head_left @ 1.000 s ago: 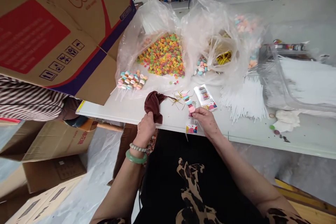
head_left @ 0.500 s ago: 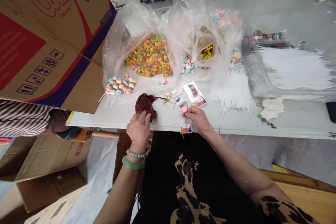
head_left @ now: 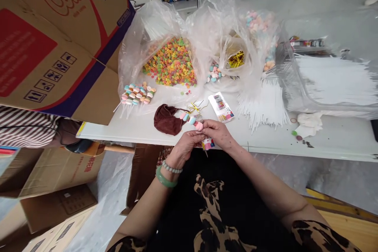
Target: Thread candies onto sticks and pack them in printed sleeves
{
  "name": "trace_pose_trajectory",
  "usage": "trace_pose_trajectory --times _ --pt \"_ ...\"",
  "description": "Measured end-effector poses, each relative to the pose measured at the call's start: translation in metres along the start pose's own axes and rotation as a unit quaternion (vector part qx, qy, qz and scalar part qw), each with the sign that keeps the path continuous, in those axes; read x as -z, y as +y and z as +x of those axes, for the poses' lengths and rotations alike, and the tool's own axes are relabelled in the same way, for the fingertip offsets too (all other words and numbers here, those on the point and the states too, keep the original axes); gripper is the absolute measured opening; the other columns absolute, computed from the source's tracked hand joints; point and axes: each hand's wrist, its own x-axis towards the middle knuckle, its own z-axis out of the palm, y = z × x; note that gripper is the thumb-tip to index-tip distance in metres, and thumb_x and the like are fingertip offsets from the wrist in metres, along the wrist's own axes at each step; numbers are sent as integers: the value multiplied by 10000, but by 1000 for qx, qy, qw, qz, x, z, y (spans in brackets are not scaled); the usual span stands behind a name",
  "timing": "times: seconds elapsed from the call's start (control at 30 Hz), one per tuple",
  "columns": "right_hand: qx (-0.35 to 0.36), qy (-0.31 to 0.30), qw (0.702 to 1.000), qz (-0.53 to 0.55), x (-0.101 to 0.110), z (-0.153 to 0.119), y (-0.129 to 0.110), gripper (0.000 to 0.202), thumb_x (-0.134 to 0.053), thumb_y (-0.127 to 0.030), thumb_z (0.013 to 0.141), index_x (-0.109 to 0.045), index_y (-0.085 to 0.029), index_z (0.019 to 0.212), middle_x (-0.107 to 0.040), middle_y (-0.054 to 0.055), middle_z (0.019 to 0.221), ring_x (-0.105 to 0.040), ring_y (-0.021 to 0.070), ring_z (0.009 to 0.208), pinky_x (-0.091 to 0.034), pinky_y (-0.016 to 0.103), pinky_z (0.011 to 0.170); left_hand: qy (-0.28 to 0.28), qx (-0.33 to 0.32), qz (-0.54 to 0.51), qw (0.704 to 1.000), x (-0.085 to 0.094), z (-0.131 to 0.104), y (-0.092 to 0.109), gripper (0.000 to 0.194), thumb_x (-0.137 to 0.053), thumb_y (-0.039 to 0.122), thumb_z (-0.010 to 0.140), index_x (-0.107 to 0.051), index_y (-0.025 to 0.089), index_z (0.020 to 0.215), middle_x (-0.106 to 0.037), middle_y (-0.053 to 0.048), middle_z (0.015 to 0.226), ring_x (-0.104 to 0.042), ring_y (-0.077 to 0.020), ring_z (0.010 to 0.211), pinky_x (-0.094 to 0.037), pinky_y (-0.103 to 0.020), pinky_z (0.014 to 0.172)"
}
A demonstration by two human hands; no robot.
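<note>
Near the table's front edge, my right hand (head_left: pixel 219 133) is closed on the lower end of a candy skewer (head_left: pixel 192 121) with pink and blue pieces. My left hand (head_left: pixel 188 145) is pinched at the same end, close against the right fingertips; whether it grips the skewer or a small packet is hidden. Below the fingers a colourful printed packet (head_left: pixel 208 143) shows at the edge. A dark brown cloth (head_left: pixel 168 119) lies left of the hands. Gold twist ties (head_left: pixel 195 106) lie just beyond the skewer, and a white printed card (head_left: pixel 221 107) is to their right.
Finished-looking candy skewers (head_left: pixel 137 93) lie at the left, beside a bag of colourful candy rings (head_left: pixel 174 63). White sticks (head_left: pixel 262 104) and a clear bag of more sticks (head_left: pixel 336 80) are at the right. A large cardboard box (head_left: pixel 59 39) overhangs the left side.
My left hand has left the brown cloth and moved right to meet my right hand. The cloth lies flatter. The candy skewer has shifted left and tilted lower.
</note>
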Motion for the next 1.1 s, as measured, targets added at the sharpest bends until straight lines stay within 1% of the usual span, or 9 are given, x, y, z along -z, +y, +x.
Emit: trace_pose_trajectory --times 0.07,0.13,0.23,0.37,0.5,0.57,0.63,0.83,1.1 --pt "-4 1 996 94 5 -3 1 94 -639 -294 706 -693 -218 717 -692 2 1078 -601 197 996 -448 297 844 42 -21 -41 998 1 2 -1 277 -874 266 528 -713 105 685 -667 -49 646 -547 -106 539 -408 -239 538" --pt "-30 -9 987 158 9 -10 1 124 -670 -286 694 -723 -226 788 -671 6 1172 -583 206 1067 -441 320 904 87 -42 -74 993 1 5 0 281 -878 267 512 -677 111 632 -632 -27 591 -511 -90 505 -396 -234 523" --pt "-96 -15 969 225 8 -20 1 138 -725 -306 665 -710 -226 777 -693 15 1076 -595 209 992 -472 348 870 120 -87 -107 983 1 7 1 292 -867 276 547 -617 133 599 -576 9 565 -478 -67 506 -364 -205 506" --pt "-149 0 945 289 -6 -21 2 190 -768 -327 603 -643 -206 678 -668 11 773 -580 172 753 -480 321 734 124 -144 -113 975 -6 5 3 300 -861 295 585 -608 147 645 -540 36 598 -429 -38 508 -298 -175 469" --pt "-89 56 971 217 -8 -9 5 167 -717 -319 624 -602 -200 607 -545 -37 576 -451 119 586 -385 275 621 73 -108 -100 987 -10 0 6 337 -840 396 620 -660 141 747 -553 24 608 -450 -52 494 -318 -197 468" --pt "-72 62 981 171 -3 -3 6 153 -692 -318 637 -598 -203 602 -529 -43 562 -436 120 584 -370 277 615 45 -89 -74 992 -8 -1 7 369 -811 435 657 -690 127 820 -592 0 639 -484 -65 501 -343 -209 479" --pt "-63 63 986 139 3 -1 7 130 -674 -321 649 -614 -207 633 -556 -35 597 -456 129 611 -379 279 624 49 -79 -70 993 -4 0 8 365 -819 410 654 -699 118 836 -628 -16 685 -508 -69 507 -365 -214 486" --pt "-20 115 993 20 15 -18 4 137 -594 -332 763 -576 -224 680 -531 -22 671 -470 139 623 -388 275 605 134 -27 -249 959 9 13 13 275 -828 316 675 -625 174 794 -642 8 671 -546 -95 529 -445 -226 517" --pt "70 122 982 -127 12 -46 -3 154 -566 -323 870 -613 -230 757 -573 -8 721 -517 162 688 -393 285 664 92 -37 -363 926 26 13 19 217 -759 355 768 -615 197 808 -680 4 718 -578 -124 575 -494 -266 553"
